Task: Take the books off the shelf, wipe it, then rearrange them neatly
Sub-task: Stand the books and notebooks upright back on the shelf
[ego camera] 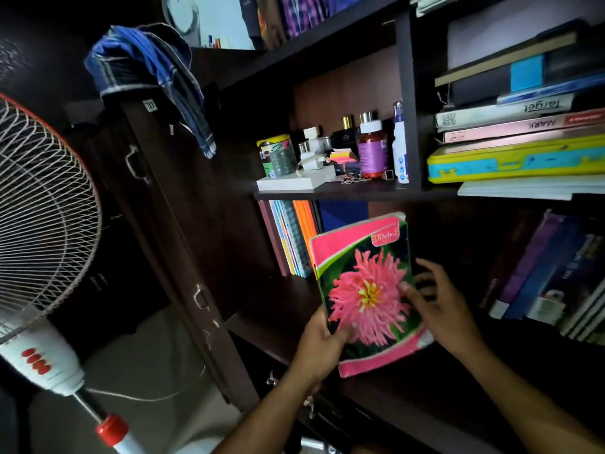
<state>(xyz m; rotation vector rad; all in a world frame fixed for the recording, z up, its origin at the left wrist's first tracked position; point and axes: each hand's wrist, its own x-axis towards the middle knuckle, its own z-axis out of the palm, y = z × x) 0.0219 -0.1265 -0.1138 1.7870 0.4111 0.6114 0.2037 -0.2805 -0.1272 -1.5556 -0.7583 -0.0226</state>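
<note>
I see the dark wooden shelf [376, 381] unit filling the right of my view, with a tall dark cupboard [183, 224] to its left and a blue cloth [144, 60] draped over the cupboard's top. A standing fan [42, 204] is at the near left. On the upper right shelf lies a flat stack of books [520, 126], a yellow and blue case at the bottom of it. On the lower shelf, upright books [291, 237] stand at the far left and a leaning row of books [553, 283] sits at the right, with a bare gap between them. In that gap I hold the flower notebook [366, 293], pink and green, upright and tilted, in front of the lower shelf. My left hand [322, 348] grips its lower left edge, thumb over the cover. My right hand [438, 303] holds its right edge, thumb on the cover, fingers spread behind. On the middle shelf above stand small bottles [371, 149] and a tin [278, 155].
</note>
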